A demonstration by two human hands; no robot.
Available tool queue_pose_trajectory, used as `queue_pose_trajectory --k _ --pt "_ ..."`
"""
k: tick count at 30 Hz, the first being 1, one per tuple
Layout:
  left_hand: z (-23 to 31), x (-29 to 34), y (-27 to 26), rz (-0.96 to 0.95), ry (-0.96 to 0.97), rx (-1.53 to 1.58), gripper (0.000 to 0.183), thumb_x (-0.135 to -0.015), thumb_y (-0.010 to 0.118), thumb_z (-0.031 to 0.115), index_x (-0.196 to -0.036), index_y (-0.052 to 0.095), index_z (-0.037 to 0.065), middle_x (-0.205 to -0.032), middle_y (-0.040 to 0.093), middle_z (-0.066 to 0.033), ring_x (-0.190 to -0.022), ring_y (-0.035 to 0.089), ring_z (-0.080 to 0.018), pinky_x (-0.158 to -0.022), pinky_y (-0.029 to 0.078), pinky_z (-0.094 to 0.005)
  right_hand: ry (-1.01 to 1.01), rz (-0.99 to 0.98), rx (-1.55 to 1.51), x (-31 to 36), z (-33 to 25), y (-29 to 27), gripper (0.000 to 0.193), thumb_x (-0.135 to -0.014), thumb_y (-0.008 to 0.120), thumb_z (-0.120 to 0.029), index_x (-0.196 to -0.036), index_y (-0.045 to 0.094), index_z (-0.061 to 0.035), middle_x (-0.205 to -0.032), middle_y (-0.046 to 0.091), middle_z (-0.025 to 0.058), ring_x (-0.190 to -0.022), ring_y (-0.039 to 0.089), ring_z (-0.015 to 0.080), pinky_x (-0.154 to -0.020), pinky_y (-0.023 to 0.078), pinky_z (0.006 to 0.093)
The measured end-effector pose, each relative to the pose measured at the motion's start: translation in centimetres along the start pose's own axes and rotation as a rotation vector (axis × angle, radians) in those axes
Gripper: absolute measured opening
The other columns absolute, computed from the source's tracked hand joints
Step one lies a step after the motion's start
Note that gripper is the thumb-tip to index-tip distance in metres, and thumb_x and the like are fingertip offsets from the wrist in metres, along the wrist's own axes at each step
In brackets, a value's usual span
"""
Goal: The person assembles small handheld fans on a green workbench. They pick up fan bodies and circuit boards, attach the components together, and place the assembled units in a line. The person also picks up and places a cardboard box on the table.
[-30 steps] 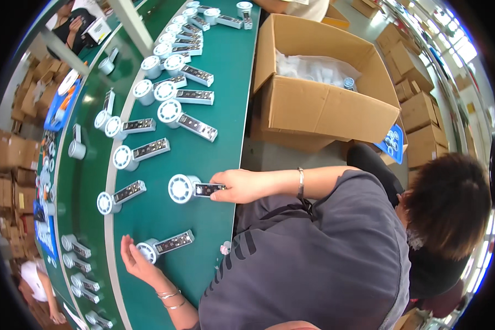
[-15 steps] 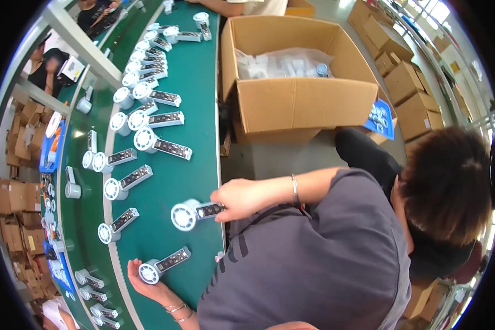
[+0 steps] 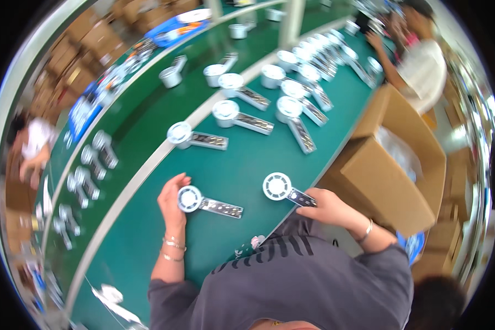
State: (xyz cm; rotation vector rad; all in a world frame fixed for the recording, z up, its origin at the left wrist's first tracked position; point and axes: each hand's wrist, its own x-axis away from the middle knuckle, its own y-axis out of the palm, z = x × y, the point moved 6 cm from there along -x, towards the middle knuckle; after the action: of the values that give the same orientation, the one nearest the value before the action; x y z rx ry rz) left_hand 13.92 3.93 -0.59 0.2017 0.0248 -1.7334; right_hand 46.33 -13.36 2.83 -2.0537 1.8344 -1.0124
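My left hand (image 3: 171, 201) is curled round the side of a white handheld fan's round head (image 3: 190, 199). Its fingers bend past the head, and the thumb is mostly hidden. This fan's handle (image 3: 222, 208) points right, with a dark circuit strip exposed. My right hand (image 3: 331, 208) grips the handle end of a second handheld fan (image 3: 277, 187) near the bench's front edge, its ring-slotted head turned up. Beyond my hands, several like fans, such as one nearby (image 3: 203, 138), stand head-up on the green bench (image 3: 143, 220).
An open cardboard box (image 3: 393, 184) with clear plastic inside stands right of the bench. A pale rail (image 3: 121, 202) divides the bench from a darker green strip carrying more fans (image 3: 104, 148). Blue trays (image 3: 176, 28) lie beyond. Another person (image 3: 421, 71) sits at the far right.
The whole view has swung round, so the bench now runs diagonally and the box lies at right. Both hands remain at the same two fans.
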Motion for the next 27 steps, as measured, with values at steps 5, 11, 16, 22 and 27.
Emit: queue_pose_trajectory --k 5,11,16,22,27 --pt "0.5 0.7 -1.3 0.027 -0.003 0.117 0.032 -0.094 0.049 0.022 -0.107 0.061 -0.005 -0.097 0.064 -0.0113 -0.091 0.059 -0.0151 -0.082 0.047 -0.0268 -1.136 0.688 -0.878 5.5 -12.4 -6.9 0.037 -0.075 0.07 -0.028 -0.101 0.053 -0.0079 -0.081 0.054 0.0028 -0.064 0.048 0.0147 -0.057 0.036 0.0281" --pt "0.0 0.3 -0.8 -0.01 -0.021 0.127 0.032 -0.094 0.049 0.022 -0.106 0.062 -0.004 -0.096 0.064 -0.0101 -0.09 0.058 -0.0135 -0.08 0.047 -0.0262 -1.078 0.754 -0.438 3.1 -17.3 -6.6 0.048 -0.073 0.069 -0.036 -0.106 0.047 -0.0085 -0.077 0.05 0.0022 -0.057 0.046 0.0138 -0.047 0.038 0.0311" --pt "0.1 -0.6 0.0 -0.025 -0.016 0.112 0.036 -0.095 0.046 0.027 -0.106 0.062 -0.004 -0.095 0.064 -0.0105 -0.088 0.057 -0.0139 -0.077 0.046 -0.0259 -1.395 0.531 -0.172 4.9 -19.8 -5.2 0.035 -0.085 0.056 -0.027 -0.104 0.048 0.0007 -0.075 0.053 0.007 -0.061 0.049 0.0147 -0.052 0.038 0.0288" --pt "0.1 -0.1 -0.9 0.014 -0.018 0.083 0.034 -0.095 0.049 0.028 -0.104 0.064 -0.001 -0.093 0.064 -0.0081 -0.088 0.058 -0.0121 -0.075 0.047 -0.025 -0.026 -0.11 -0.11 -3.7 -4.1 2.9 0.015 -0.082 0.063 -0.012 -0.083 0.053 -0.0024 -0.068 0.052 -0.0002 -0.053 0.046 0.0048 -0.045 0.035 0.0217" --pt "0.3 0.1 -1.3 0.039 -0.025 0.09 0.032 -0.095 0.05 0.026 -0.102 0.064 -0.002 -0.092 0.064 -0.0077 -0.086 0.058 -0.0118 -0.077 0.048 -0.0245 -0.172 0.079 -0.261 -3.3 -8.7 0.0 0.018 -0.079 0.065 -0.01 -0.091 0.056 -0.0002 -0.074 0.054 0.0035 -0.064 0.05 0.0073 -0.052 0.04 0.0238"
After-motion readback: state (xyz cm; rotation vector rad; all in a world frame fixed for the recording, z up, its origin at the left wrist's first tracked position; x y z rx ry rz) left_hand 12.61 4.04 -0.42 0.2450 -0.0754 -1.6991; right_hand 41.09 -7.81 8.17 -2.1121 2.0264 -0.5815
